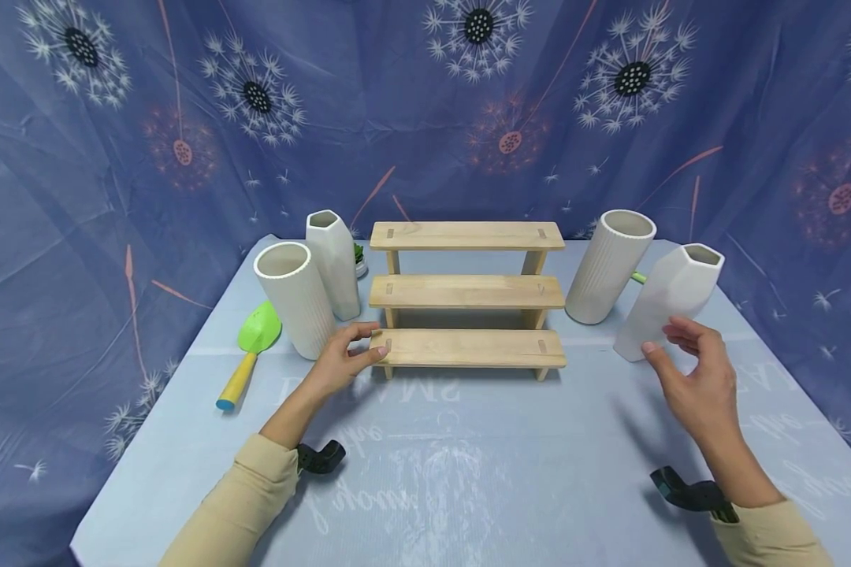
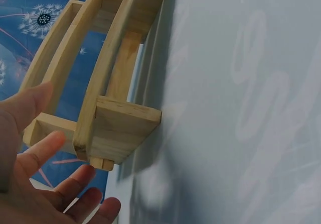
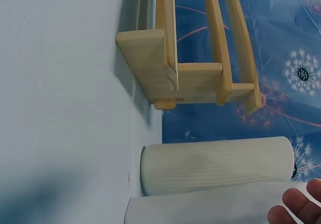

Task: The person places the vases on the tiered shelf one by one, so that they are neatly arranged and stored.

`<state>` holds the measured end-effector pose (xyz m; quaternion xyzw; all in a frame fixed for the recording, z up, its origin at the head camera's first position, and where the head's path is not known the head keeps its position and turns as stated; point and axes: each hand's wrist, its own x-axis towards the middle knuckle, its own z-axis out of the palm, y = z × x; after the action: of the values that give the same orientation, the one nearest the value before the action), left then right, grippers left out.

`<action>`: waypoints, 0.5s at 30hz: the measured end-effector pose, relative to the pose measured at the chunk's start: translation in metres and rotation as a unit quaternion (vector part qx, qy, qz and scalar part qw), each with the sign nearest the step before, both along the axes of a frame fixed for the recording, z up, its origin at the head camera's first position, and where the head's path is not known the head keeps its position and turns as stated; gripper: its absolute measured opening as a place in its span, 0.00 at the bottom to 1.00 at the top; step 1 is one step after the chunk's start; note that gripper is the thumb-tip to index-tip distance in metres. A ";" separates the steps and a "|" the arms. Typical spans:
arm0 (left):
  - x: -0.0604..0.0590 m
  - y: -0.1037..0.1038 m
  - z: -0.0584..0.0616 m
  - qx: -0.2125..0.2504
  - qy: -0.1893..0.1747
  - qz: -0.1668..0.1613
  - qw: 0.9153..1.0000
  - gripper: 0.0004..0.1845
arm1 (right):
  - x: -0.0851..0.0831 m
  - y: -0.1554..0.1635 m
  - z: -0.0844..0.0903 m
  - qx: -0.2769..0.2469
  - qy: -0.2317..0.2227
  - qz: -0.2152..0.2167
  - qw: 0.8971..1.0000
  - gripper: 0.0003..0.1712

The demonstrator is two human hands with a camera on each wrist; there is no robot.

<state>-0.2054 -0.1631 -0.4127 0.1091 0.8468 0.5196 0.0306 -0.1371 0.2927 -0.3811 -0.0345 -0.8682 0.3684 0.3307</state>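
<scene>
Your left hand [image 1: 343, 358] and right hand [image 1: 691, 370] hover relaxed, holding nothing, flanking one wooden step shelf [image 1: 466, 293] and four white vases [image 1: 296, 298].

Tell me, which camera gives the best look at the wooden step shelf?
The head view: the wooden step shelf shows whole, all three tiers facing the camera, with the left hand at its bottom step's left end. The left wrist view shows only that end, close and sideways. The right wrist view shows its other end, beside a ribbed white vase.
</scene>
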 end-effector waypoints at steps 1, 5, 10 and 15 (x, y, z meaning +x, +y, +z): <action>-0.001 0.000 -0.001 0.007 -0.002 -0.003 1.000 0.26 | 0.000 0.001 0.000 0.000 0.003 -0.002 1.000 0.30; -0.003 0.001 -0.003 0.018 -0.010 -0.014 1.000 0.26 | -0.001 0.005 -0.001 -0.009 0.005 -0.013 1.000 0.30; -0.005 0.001 -0.007 0.020 -0.017 -0.019 0.999 0.25 | -0.003 0.010 -0.002 -0.027 -0.017 -0.039 0.999 0.31; -0.005 0.001 -0.010 0.031 -0.038 -0.023 0.999 0.26 | -0.005 0.014 -0.003 -0.045 -0.055 -0.075 0.995 0.32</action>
<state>-0.2100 -0.1626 -0.4223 0.1098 0.8257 0.5486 0.0717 -0.1418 0.3067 -0.3837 -0.1346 -0.8626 0.3791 0.3068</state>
